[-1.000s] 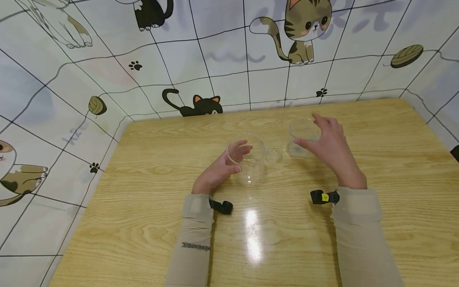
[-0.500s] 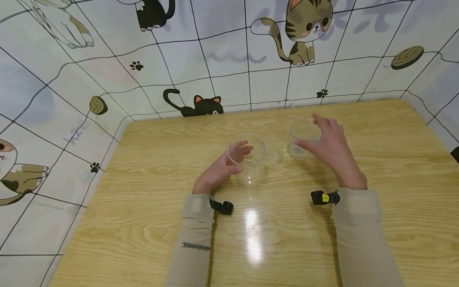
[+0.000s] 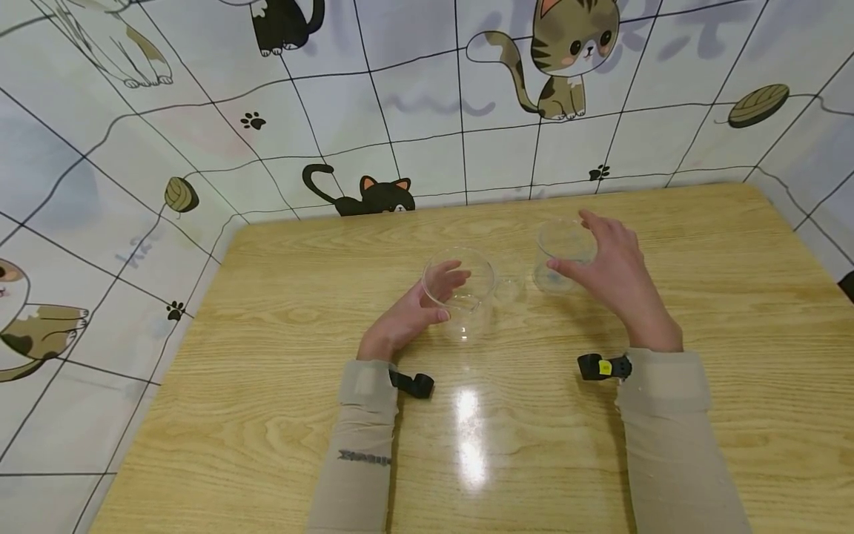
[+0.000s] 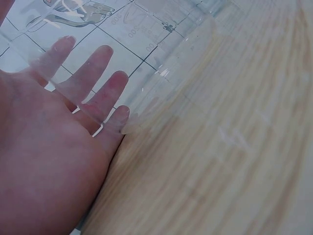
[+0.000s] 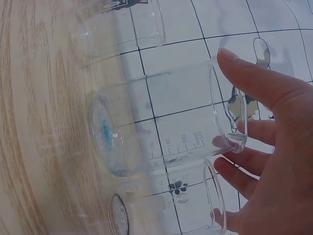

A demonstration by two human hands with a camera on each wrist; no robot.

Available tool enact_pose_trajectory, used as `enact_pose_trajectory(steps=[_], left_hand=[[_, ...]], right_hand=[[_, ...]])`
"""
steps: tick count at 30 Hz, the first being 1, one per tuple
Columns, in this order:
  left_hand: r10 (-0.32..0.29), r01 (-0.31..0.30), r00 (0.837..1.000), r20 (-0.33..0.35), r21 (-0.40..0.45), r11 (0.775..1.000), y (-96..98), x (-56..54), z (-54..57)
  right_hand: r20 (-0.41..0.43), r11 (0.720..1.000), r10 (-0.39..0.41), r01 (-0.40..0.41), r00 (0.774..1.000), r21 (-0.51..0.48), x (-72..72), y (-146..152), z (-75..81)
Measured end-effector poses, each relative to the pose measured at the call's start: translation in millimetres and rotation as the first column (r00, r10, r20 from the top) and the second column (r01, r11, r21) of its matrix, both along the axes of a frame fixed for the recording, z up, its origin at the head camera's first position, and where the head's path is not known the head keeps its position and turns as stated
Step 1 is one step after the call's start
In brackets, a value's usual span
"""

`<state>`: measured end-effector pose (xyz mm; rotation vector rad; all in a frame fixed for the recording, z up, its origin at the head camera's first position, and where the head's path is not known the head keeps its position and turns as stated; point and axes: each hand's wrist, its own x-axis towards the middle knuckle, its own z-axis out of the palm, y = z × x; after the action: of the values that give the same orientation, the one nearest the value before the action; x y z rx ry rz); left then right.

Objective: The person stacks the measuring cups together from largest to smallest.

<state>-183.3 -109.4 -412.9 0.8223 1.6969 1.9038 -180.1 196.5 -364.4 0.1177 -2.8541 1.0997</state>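
Note:
A large clear glass beaker [image 3: 477, 305] stands on the table, and my left hand [image 3: 410, 319] holds it from the left side. Its thumb lies in front and its nearly straight fingers [image 4: 105, 93] show through the glass. Farther right, my right hand [image 3: 620, 278] grips a smaller graduated beaker [image 5: 156, 117] near the rim, thumb on one side and fingers on the other. A blue mark [image 5: 106, 131] shows at this beaker's base. Between the two held beakers sits a small clear glass vessel [image 3: 510, 288].
Another glass vessel [image 5: 166, 208] appears beside the right fingers in the right wrist view. The wooden table [image 3: 267, 415] meets a wall covering [image 3: 427, 119] with cats and grid lines at the back and sides. Glare lies on the tabletop between my sleeves.

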Motion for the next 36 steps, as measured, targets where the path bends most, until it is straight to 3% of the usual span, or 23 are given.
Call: enact_pose_trajectory(steps=[9, 24, 36], left_hand=[[-0.005, 0.005, 1.000, -0.006, -0.001, 1.000, -0.4, -1.1, -0.7], [0.001, -0.001, 1.000, 0.002, -0.006, 1.000, 0.0, 1.3, 0.6], [0.005, -0.005, 1.000, 0.010, -0.006, 1.000, -0.2, 1.8, 0.7]], right_hand=[[0.014, 1.000, 0.018, -0.018, 1.000, -0.012, -0.6, 0.4, 0.5], [0.018, 1.000, -0.017, 0.017, 1.000, 0.017, -0.1, -0.9, -2.4], [-0.024, 1.000, -0.004, 0.004, 1.000, -0.008, -0.9, -1.1, -2.1]])
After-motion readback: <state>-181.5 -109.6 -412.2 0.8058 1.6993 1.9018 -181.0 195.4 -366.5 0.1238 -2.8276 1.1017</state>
